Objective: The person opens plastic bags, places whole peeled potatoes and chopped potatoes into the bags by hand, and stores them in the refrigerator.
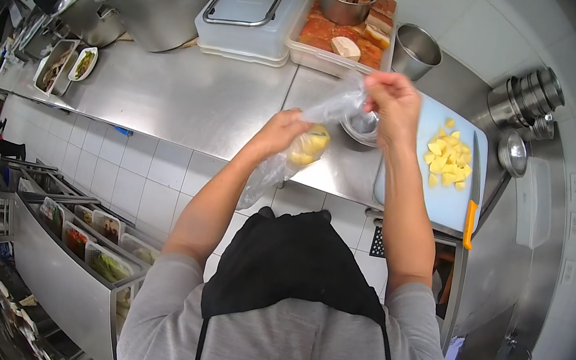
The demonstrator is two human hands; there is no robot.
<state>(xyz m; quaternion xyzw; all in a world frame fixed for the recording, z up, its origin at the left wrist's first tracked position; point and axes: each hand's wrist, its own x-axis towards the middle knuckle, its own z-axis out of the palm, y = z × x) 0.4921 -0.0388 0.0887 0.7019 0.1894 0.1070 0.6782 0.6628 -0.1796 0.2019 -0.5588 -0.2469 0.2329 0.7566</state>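
Yellow chunks (449, 158), cut, lie on a pale blue cutting board (446, 206), nearer its right edge than its left; the board occupies the right end of the steel surface (204, 98). A knife (473, 206) lies along that right edge, its orange handle reaching past the near right corner. A clear plastic bag (335, 106), holding yellow pieces (309, 146), is raised over the surface's front edge. My left hand (278, 134) grips it around the middle; my right hand (393, 103) pinches its upper end, near a metal bowl (364, 123) standing beyond the board's left edge. I judge the cutting of the loose chunks finished and the handling of the bag unfinished, its contents not set down. Whether its mouth is open, I cannot tell.
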